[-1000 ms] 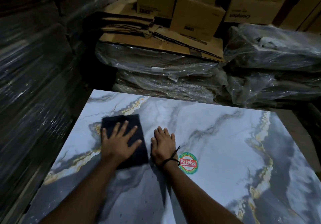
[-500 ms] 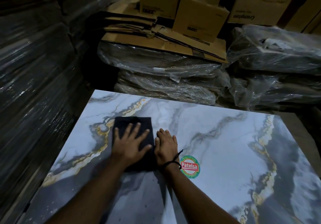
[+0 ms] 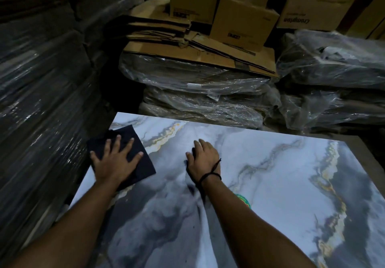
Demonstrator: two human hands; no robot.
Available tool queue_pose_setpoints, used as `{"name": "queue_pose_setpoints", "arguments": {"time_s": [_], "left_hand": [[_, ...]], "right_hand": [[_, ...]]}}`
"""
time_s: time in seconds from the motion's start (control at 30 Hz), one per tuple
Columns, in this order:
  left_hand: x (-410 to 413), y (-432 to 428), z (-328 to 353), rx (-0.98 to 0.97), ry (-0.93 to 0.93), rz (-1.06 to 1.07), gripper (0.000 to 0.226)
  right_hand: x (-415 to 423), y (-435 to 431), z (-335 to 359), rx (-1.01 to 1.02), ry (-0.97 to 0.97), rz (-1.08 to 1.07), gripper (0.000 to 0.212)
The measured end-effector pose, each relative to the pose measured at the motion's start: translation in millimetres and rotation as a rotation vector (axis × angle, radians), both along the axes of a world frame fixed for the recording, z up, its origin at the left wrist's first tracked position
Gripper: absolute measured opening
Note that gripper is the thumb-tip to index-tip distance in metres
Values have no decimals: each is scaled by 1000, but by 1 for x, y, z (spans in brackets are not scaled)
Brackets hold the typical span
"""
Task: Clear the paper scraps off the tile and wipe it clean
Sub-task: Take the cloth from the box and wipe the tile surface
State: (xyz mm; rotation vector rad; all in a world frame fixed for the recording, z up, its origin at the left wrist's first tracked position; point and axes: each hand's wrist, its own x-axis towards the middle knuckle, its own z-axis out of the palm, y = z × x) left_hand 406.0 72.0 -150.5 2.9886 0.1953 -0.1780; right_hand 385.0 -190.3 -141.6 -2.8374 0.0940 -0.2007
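A large glossy tile with grey, white and gold marbling lies flat in front of me. On its far left corner sits a dark folded cloth, partly overhanging the left edge. My left hand presses flat on the cloth with fingers spread. My right hand rests palm down on the bare tile near the middle, a black thread round its wrist. A round red and green sticker peeks out beside my right forearm. I see no paper scraps on the tile.
Plastic-wrapped stacks rise close along the left edge of the tile. Behind the tile lie wrapped bundles topped with flattened cardboard and upright cartons. More wrapped bundles sit at the back right.
My left hand slid the cloth left and away, to the tile's far left corner. My right hand moved away from the cloth and further up the tile; the sticker now sits beside my forearm.
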Motion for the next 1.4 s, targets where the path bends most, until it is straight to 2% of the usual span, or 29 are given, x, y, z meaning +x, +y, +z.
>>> {"name": "queue_pose_setpoints", "arguments": {"time_s": [0.07,0.13,0.2,0.27,0.43,0.57,0.63,0.77,0.87,0.97,1.07,1.2,1.27,1.33,1.37,1.4], "left_hand": [[-2,-9,0,19,0,-49,68],[-6,-28,-1,40,-23,-216,70],[-12,-49,-2,36,-21,-390,75],[-9,-58,-3,31,-5,-448,77],[28,-18,-6,37,-50,-265,74],[73,24,-9,-36,-14,-128,69],[88,29,-10,-73,13,-121,69],[96,-5,-10,29,-34,-237,69],[91,-55,-5,-15,-40,-361,73],[81,-106,-4,-25,-54,-504,77],[63,-150,-7,-3,-116,-683,76],[43,-170,-11,-26,-136,-801,72],[35,-167,-12,-47,-134,-798,71],[34,-162,-7,-145,-45,-751,69],[36,-162,0,-302,38,-706,64],[40,-162,7,-581,146,-624,58]], "right_hand": [[12,-4,-4,-18,68,-35,55],[18,-8,-11,5,108,-57,55],[18,-9,-15,36,108,-61,54],[17,-8,-16,60,90,-62,54],[14,-6,-17,54,68,-75,73],[15,-6,-21,41,86,-67,68],[17,-7,-21,56,79,-71,69],[19,-8,-20,122,57,-82,61],[16,-8,-18,262,19,-99,60],[13,-9,-17,507,-40,-166,62],[11,-13,-14,702,-171,-269,59],[8,-23,-12,845,-278,-376,54],[8,-27,-12,881,-278,-404,44],[9,-29,-10,913,-251,-406,34],[10,-31,-9,939,-223,-396,33],[11,-32,-7,951,-189,-384,32]]}}
